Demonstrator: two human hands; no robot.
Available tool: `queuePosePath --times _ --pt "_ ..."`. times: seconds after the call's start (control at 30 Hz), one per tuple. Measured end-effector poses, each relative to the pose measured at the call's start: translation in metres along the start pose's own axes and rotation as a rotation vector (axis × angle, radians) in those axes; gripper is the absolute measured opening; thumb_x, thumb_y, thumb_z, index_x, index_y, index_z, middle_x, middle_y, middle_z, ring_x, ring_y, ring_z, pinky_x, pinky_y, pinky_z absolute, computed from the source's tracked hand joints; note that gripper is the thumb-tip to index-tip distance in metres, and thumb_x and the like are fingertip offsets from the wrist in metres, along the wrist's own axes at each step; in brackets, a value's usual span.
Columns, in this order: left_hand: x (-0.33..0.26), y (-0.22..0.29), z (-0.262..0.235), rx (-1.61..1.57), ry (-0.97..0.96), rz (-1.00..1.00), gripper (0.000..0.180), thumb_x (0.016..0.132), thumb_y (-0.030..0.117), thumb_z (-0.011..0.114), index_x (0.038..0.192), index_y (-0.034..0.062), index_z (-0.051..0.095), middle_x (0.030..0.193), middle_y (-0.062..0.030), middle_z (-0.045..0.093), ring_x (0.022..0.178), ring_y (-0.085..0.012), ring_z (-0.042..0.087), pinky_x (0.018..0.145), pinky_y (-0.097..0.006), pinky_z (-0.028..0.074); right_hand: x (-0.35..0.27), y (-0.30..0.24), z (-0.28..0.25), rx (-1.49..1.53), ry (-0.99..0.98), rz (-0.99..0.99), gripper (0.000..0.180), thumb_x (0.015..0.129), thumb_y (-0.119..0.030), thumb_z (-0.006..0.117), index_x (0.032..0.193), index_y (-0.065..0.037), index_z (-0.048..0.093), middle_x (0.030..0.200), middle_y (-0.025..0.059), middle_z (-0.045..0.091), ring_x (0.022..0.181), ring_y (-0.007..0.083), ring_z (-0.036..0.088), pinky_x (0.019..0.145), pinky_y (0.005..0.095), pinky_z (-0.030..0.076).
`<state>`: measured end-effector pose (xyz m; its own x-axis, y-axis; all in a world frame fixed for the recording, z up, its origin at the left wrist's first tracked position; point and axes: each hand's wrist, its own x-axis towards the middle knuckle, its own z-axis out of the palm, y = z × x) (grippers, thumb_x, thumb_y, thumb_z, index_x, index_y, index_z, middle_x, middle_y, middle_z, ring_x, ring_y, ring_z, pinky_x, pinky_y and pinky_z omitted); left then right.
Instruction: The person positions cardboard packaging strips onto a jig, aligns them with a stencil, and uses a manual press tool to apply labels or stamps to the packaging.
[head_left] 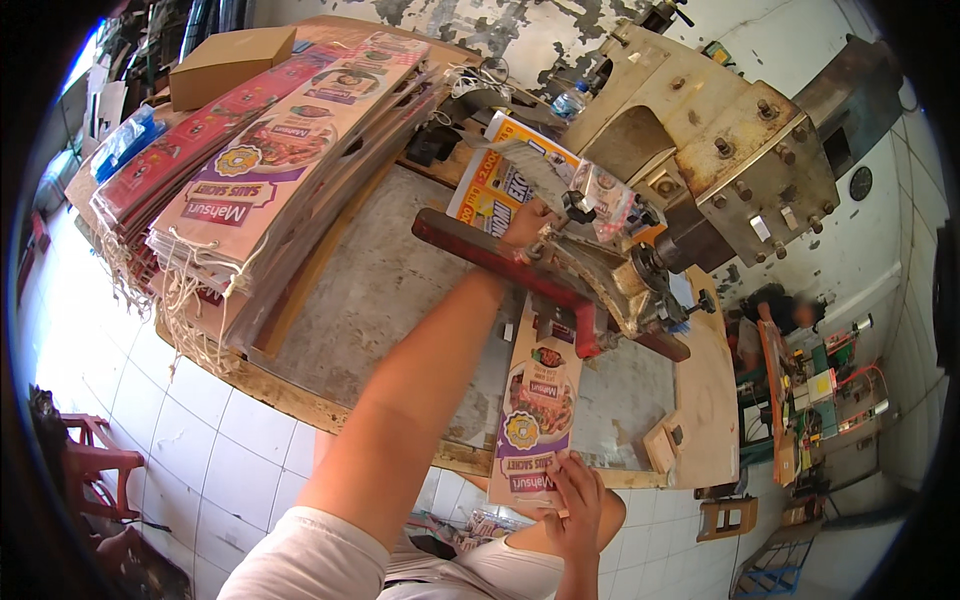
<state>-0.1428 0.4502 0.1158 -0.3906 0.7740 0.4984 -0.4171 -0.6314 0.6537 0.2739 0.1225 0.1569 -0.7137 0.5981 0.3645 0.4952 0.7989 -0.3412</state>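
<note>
A long printed cardboard strip (pixel 541 395), tan with a purple band and food pictures, lies under the press head with its near end past the table edge. My right hand (pixel 575 505) is closed on that near end, thumb below and fingers on top. My left arm reaches across the table to the press. There my left hand (pixel 527 222) is curled behind the red metal bar (pixel 500 262), beside a black-knobbed screw (pixel 577 207). What its fingers hold is hidden. The strip's far end passes beneath the bar and the metal press head (pixel 610 275).
Tall stacks of similar printed strips (pixel 290 150) with strings stand at left, beside a cardboard box (pixel 232 65). The heavy press body (pixel 735 150) fills the upper right. A wooden block (pixel 664 440) sits at the table's right corner. Another person (pixel 770 310) is farther right.
</note>
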Motion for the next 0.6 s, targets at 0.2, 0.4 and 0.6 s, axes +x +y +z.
queuePosePath --times 0.2,0.4,0.6 --pt "-0.013 0.045 0.014 0.156 0.011 -0.209 0.025 0.106 0.006 0.068 0.129 -0.0003 0.074 0.115 -0.0029 0.08 0.099 -0.0115 0.072 0.086 -0.03 0.057 0.008 0.004 0.0 -0.046 0.009 -0.01 0.062 0.097 -0.045 0.076 0.142 -0.003 0.074 0.155 0.0167 0.068 0.148 0.0398 0.061 0.122 0.0537 0.041" --pt "-0.023 0.067 0.036 0.153 0.149 -0.304 0.026 0.105 0.005 0.067 0.13 0.0008 0.075 0.114 -0.0024 0.08 0.097 -0.0113 0.073 0.084 -0.03 0.057 0.009 0.008 0.0 -0.043 0.002 -0.012 0.062 0.1 -0.048 0.076 0.145 -0.005 0.073 0.158 0.0146 0.065 0.151 0.0385 0.057 0.124 0.0543 0.041" --pt "-0.015 0.042 0.0 -0.1 -0.094 0.092 0.027 0.106 0.005 0.066 0.131 0.001 0.076 0.116 -0.0025 0.08 0.099 -0.0117 0.073 0.087 -0.029 0.057 0.017 0.004 0.006 -0.028 0.0 -0.023 0.067 0.102 -0.054 0.074 0.147 -0.004 0.072 0.16 0.0146 0.064 0.152 0.0393 0.056 0.124 0.0549 0.04"
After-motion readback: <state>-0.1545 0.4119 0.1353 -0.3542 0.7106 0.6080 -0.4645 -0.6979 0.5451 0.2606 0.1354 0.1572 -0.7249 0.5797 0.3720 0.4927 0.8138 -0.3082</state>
